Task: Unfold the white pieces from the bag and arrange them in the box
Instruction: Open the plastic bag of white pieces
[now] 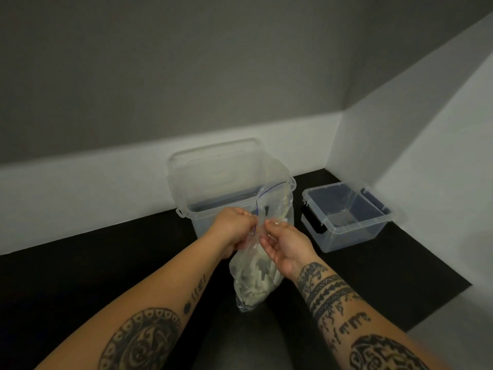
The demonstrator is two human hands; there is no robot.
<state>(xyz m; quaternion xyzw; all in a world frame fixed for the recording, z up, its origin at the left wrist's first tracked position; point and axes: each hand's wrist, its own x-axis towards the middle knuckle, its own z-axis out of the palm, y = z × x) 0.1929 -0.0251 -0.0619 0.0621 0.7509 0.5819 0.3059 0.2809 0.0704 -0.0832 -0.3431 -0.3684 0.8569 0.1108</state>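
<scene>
A clear zip bag (252,279) hangs upright in front of me, its lower half filled with folded white pieces (256,276). My left hand (233,231) pinches one side of the bag's mouth and my right hand (284,248) pinches the other side, close together by the blue zip line. Behind the bag stands a large clear plastic box (202,201) with its lid raised against the wall; I see nothing inside it.
A smaller clear box (344,217) with black latches sits on the dark floor to the right, near the corner. White baseboard and grey walls close off the back and the right side. My dark-clothed legs fill the bottom centre.
</scene>
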